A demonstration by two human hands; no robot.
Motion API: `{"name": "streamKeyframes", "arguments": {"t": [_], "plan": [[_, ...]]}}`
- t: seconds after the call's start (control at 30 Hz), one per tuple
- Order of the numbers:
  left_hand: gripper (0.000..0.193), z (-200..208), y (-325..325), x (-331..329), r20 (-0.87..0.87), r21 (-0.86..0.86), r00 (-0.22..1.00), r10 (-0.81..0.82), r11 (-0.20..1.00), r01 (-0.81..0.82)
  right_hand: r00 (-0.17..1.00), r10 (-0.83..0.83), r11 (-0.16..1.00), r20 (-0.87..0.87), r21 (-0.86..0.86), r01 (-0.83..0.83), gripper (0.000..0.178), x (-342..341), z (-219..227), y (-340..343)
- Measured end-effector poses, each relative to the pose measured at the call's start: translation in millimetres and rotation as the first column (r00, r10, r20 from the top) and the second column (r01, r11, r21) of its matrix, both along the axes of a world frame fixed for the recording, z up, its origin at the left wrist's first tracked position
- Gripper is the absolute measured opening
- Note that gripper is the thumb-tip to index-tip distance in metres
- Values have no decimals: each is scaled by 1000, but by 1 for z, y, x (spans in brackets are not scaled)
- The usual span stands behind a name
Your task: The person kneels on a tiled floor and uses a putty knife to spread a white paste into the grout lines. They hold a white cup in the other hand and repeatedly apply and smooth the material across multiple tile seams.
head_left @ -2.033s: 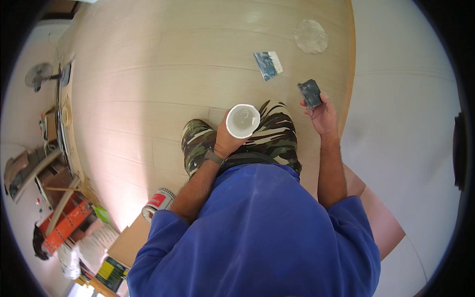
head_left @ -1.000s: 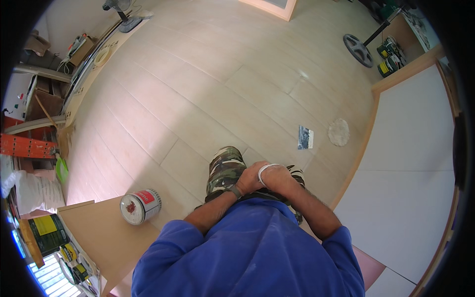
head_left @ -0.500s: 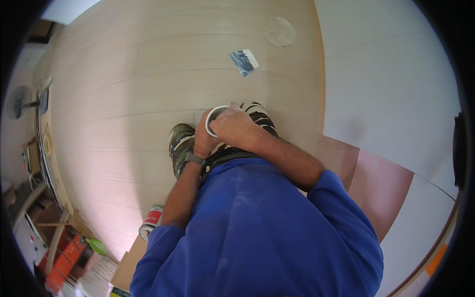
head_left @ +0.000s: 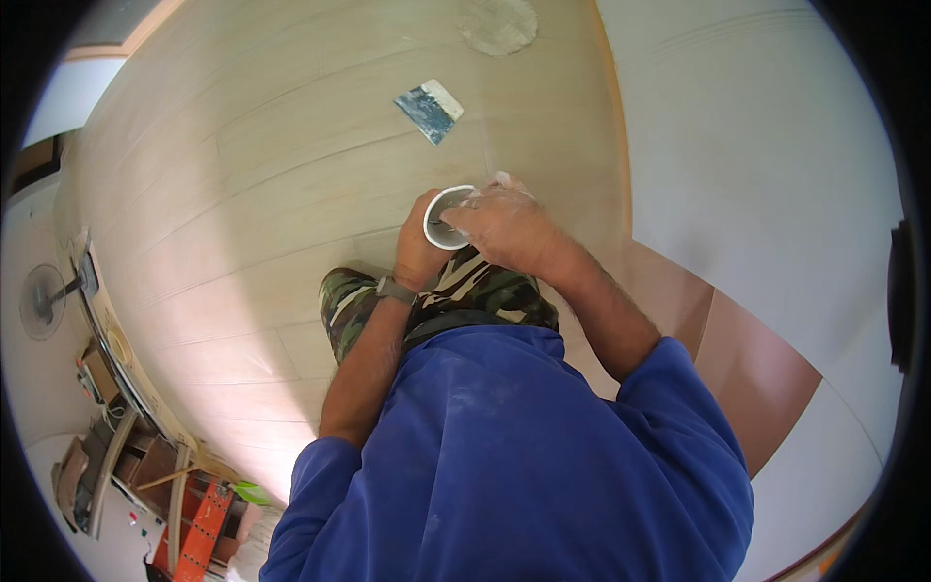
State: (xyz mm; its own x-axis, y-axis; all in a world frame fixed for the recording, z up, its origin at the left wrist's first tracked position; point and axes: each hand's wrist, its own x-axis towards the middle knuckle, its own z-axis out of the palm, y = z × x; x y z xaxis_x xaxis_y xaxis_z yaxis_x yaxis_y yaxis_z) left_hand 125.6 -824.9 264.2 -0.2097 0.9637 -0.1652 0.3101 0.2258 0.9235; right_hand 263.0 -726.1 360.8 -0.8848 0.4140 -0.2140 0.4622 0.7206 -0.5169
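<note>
In front of my lap my left hand [head_left: 419, 242] is wrapped round a white-rimmed cup [head_left: 429, 233] from its left side. The cup's mouth faces up, and a few small dark bits show inside against the grey wall. My right hand [head_left: 504, 225] is at the cup's right side, its fingers curled and reaching over the rim into the mouth. White dust or paste marks its knuckles, and a whitish bit shows beyond them. Whatever the right fingertips pinch is too small to make out.
On the pale plank floor [head_left: 291, 145] ahead lie a flat blue-and-white piece [head_left: 430, 111] and a round whitish patch [head_left: 497, 24]. A light panel [head_left: 747, 145] runs along the right. At the left are a fan [head_left: 44, 301], an orange perforated bar [head_left: 206, 524] and clutter.
The right hand has shifted right, uncovering more of the cup's mouth. The cup is a little farther right in view. My view has turned, and the can at my left is out of sight.
</note>
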Motion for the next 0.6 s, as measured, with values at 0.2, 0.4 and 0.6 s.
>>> {"name": "streamKeyframes", "arguments": {"t": [0.2, 0.4, 0.6], "plan": [[57, -14, 27, 20, 89, 25, 996, -4, 1000, 2, 972, -151, 988, -181, 14, 156, 24, 25, -8, 12], [60, -32, 22, 19, 65, -52, 998, -17, 998, 20, 584, -659, 751, -475, -376, 542, 24, 47, -27, 12], [52, -31, -26, 0, 30, -248, 993, 117, 963, -106, 408, -869, 469, -280, -206, 859, 29, 101, -178, 35]]}}
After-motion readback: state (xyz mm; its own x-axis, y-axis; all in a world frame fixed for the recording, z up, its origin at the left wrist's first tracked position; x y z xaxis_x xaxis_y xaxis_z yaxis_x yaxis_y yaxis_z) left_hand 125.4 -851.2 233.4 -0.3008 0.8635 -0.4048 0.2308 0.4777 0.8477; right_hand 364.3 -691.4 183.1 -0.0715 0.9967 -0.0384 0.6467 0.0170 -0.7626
